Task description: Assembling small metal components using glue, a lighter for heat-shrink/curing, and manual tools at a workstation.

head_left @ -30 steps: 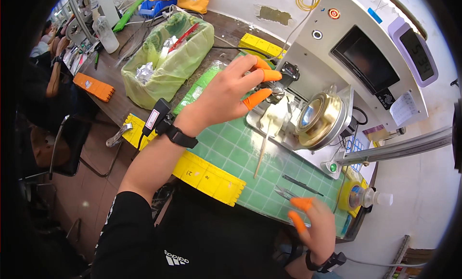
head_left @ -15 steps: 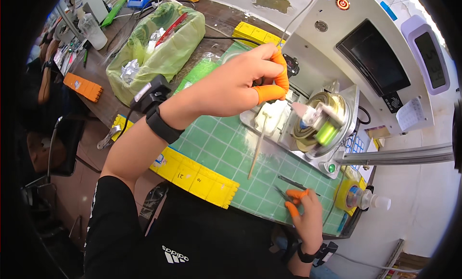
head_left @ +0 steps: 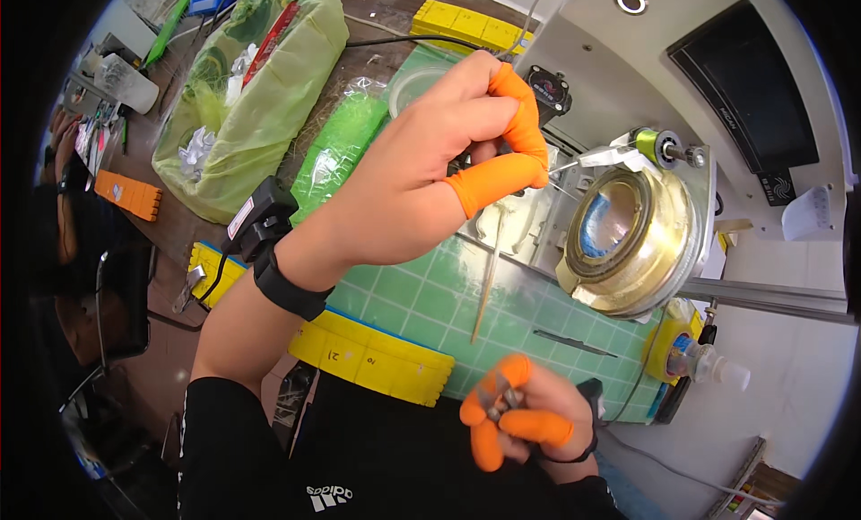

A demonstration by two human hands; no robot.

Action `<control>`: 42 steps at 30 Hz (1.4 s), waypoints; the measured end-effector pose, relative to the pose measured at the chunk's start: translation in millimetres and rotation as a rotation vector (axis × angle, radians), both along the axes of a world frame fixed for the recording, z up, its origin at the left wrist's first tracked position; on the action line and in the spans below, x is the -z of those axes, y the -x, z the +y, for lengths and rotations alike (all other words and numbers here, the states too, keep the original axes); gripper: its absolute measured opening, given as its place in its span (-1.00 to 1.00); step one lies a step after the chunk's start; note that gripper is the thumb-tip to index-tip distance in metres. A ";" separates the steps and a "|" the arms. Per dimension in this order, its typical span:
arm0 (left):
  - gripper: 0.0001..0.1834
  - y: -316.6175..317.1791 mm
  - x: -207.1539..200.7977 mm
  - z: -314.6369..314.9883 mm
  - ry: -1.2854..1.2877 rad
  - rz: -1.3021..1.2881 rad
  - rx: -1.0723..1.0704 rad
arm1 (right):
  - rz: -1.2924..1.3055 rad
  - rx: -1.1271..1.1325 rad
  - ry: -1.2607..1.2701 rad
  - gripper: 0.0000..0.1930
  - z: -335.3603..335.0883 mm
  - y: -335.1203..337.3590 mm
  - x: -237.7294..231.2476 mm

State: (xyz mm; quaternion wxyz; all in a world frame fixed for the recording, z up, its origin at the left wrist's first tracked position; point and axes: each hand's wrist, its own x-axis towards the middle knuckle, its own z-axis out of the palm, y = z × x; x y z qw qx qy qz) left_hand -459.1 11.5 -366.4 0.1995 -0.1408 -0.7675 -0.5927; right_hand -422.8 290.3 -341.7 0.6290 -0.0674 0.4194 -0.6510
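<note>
My left hand [head_left: 475, 148], orange finger cots on thumb and forefinger, is closed in a pinch beside a brass-coloured ring assembly [head_left: 628, 233] on a machine. Thin pale strands run from its fingertips toward a white arm [head_left: 614, 154] with a green roller [head_left: 647, 145]. What the fingertips grip is hidden. Low at the right, my right hand [head_left: 538, 412], also in orange cots, is closed around grey metal tweezers [head_left: 508, 400], seen nearly end-on and blurred. A thin wooden stick [head_left: 489, 282] leans down from the machine's base onto the green mat [head_left: 408, 291].
A dark slim tool [head_left: 574, 342] lies on the mat. Yellow ruler-like strips [head_left: 372, 354] edge the mat. At left stand a bin with a green liner [head_left: 247, 152] and a bright green packet [head_left: 336, 148]. A bottle in a yellow holder [head_left: 677, 354] stands right; a metal rail [head_left: 771, 300] crosses nearby.
My right hand has lifted off the mat and moved left toward my body, bringing the tweezers. The white arm and green roller have swung from the ring's front to behind it. The left pinch stays closed.
</note>
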 end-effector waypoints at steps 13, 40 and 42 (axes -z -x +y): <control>-0.90 1.6 -0.5 -0.5 -0.014 0.007 0.009 | -0.759 0.321 0.600 -0.46 -65.4 31.3 34.2; -0.92 1.4 -2.2 -11.5 -0.086 0.019 0.066 | -0.317 0.145 0.207 -0.50 -26.1 -10.1 14.7; -0.93 -1.3 -7.5 -17.4 0.062 0.045 0.029 | -0.092 0.037 0.098 -0.53 -10.2 -12.6 10.1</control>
